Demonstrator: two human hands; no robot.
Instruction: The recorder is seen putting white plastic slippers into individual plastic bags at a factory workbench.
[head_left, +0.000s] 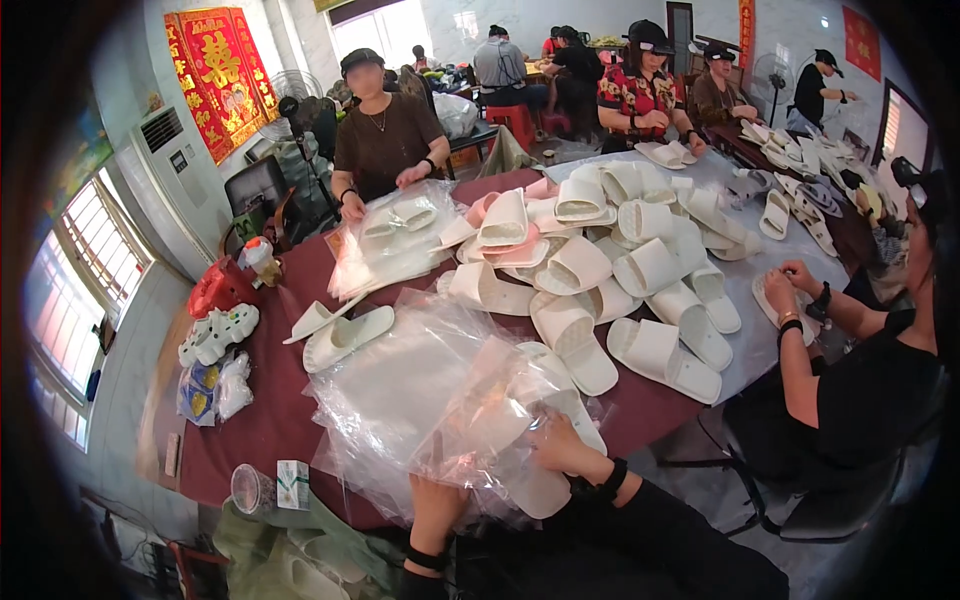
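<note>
At the near edge of the table, my left hand (pixel 437 503) is at a clear plastic bag (pixel 470 430), its fingers partly behind the film and seemingly closed on it. My right hand (pixel 563 442) grips a white slipper (pixel 541 490), with its fingertips near the bag. Another white slipper (pixel 588 428) lies against that hand, partly under film. Beneath the bag spreads a stack of flat clear bags (pixel 385 370). Just beyond, a pair of white slippers (pixel 350 338) rests on the dark red cloth (pixel 270 430).
A big heap of white slippers (pixel 575 265), with a few pink ones (pixel 503 235), fills the table's middle. A red bag (pixel 220 288), white clogs (pixel 217 335), a clear plastic cup (pixel 252 488) and small box (pixel 293 485) stand left. Co-workers sit or stand across and at right.
</note>
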